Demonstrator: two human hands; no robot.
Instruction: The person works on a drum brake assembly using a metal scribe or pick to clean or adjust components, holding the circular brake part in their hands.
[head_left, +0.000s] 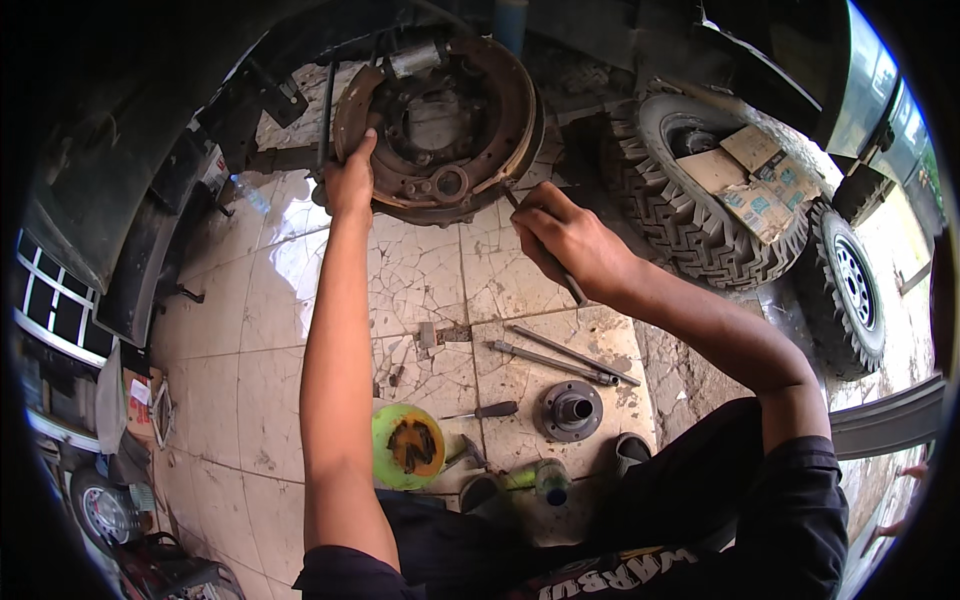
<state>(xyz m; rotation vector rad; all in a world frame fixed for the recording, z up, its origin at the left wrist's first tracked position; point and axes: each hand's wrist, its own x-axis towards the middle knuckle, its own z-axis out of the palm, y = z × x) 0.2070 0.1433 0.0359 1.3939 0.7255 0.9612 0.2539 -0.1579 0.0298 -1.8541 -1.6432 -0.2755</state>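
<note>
A rusty drum brake assembly (405, 185), with curved shoes around a central opening, is at the top middle. My left hand (350, 182) grips its left side, the thumb on the face of the left brake shoe (355, 108) and the fingers hidden behind. My right hand (572, 242) is closed around a dark pry bar (575, 290), whose exact kind is hard to make out. The bar's tip meets the lower end of the right brake shoe (522, 150). A metal cylinder (415, 60) sits between the shoes' upper ends.
On the cracked tile floor below lie two metal bars (555, 362), a flanged wheel hub (570, 410), a screwdriver (495, 409), a hammer (466, 455), a green bowl (385, 465) and a bottle (551, 482). A large tyre (670, 215) bearing cardboard (745, 185) lies at right.
</note>
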